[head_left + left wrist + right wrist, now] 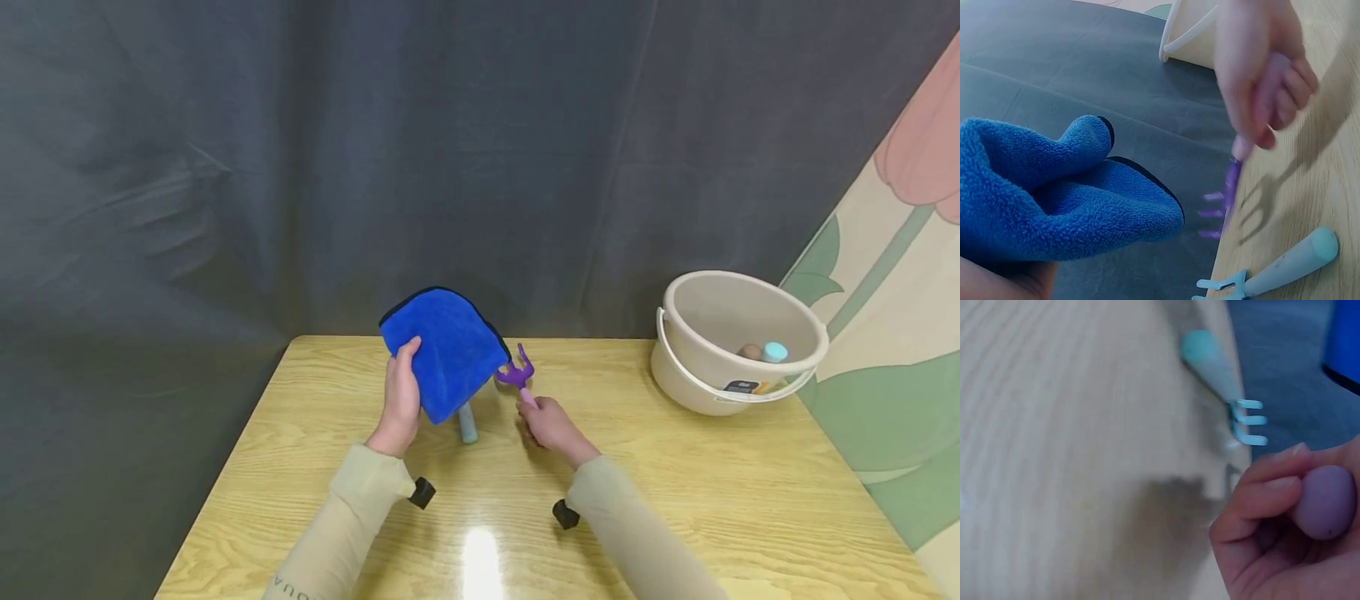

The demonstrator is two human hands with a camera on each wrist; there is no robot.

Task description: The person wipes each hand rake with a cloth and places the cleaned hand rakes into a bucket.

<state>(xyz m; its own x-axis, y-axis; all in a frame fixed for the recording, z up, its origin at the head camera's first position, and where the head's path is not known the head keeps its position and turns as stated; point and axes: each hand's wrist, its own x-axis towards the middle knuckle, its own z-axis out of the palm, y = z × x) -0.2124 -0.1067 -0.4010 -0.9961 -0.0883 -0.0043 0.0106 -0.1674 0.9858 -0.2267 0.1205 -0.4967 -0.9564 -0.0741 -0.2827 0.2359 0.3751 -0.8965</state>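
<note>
My left hand (401,396) grips a blue fleecy cloth (450,346) with a black edge, thumb on its near face, held up above the table. In the left wrist view the cloth (1072,194) is folded over on itself. My right hand (551,425) curls round the pink handle of a small hand rake (516,373) with purple prongs, raised over the table to the right of the cloth. A second hand rake (1291,265), light blue with a pale handle, lies on the table; in the head view its prongs are hidden behind the cloth.
A beige bucket (675,379) with a white handle stands at the table's back right. Inside it show a light blue end (775,352) and a brown round thing (750,351). A dark curtain (480,167) hangs behind the wooden table (675,500).
</note>
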